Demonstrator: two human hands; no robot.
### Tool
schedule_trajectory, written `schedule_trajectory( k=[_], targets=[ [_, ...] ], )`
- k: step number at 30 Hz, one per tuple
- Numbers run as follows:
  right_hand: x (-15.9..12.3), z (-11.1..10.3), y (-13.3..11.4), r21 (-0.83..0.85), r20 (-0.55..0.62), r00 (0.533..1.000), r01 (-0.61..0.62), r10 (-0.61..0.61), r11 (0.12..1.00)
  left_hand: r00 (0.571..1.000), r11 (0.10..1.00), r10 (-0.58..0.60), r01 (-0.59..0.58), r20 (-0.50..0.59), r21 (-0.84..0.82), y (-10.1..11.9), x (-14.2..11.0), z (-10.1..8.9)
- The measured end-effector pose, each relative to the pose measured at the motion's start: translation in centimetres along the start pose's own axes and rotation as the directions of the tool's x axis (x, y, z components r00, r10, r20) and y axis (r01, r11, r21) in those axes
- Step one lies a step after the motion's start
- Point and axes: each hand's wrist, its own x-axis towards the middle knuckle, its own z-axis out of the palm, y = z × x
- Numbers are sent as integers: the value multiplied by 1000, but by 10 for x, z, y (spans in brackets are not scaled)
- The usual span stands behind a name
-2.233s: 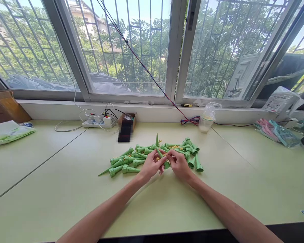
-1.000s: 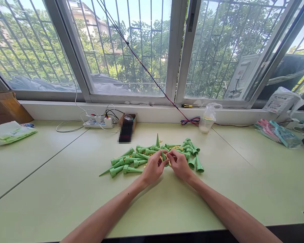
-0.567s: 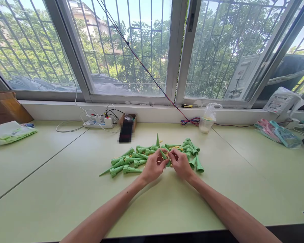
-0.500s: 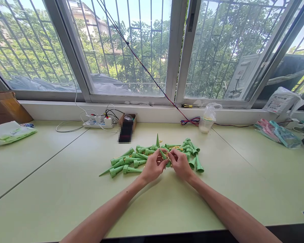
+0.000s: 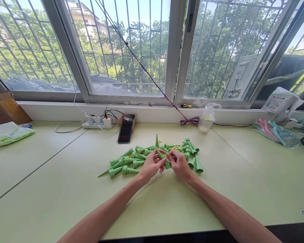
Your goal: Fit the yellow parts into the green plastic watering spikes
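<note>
My left hand [image 5: 151, 164] is closed round a green plastic plant-watering spike [image 5: 159, 153], its pointed end tilted up and to the left. Close against it, my right hand [image 5: 178, 163] pinches with thumb and fingers near the spike's wide capped end; what lies in that pinch is hidden. Small yellow pieces [image 5: 164, 156] show between the two hands. Around and behind them lies a loose heap of more green spikes [image 5: 128, 160], most on their sides. One spike [image 5: 156, 140] stands point up behind my hands.
At the back are a power strip [image 5: 97, 124], a small carton [image 5: 131, 119] with a blurred dark object, and a plastic cup [image 5: 205, 125] in a clear bag. Bagged pink and teal items [image 5: 278, 133] lie right, a white-green packet [image 5: 8, 134] left.
The spike in my left hand has tipped further left, and its wide end shows lower. My left fingers have shifted slightly on it. My right hand stays beside it.
</note>
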Motion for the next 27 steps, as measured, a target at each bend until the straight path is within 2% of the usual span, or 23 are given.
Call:
schedule_trajectory(
  k=[7, 11, 27],
  targets=[
    [0, -1, -4, 19, 0, 1000, 22, -22, 1000, 992, 978, -124, 122, 1, -168, 3, -1, -2],
    [-1, 0, -4, 39, 1, 1000, 16, -16, 999, 990, 970, -140, 137, 2, -203, 5, -1, -2],
    [-2, 1, -3, 39, 10, 1000, -5, 5, 999, 1000, 998, 27, -27, -12, 54, 6, -2, 0]
  ],
)
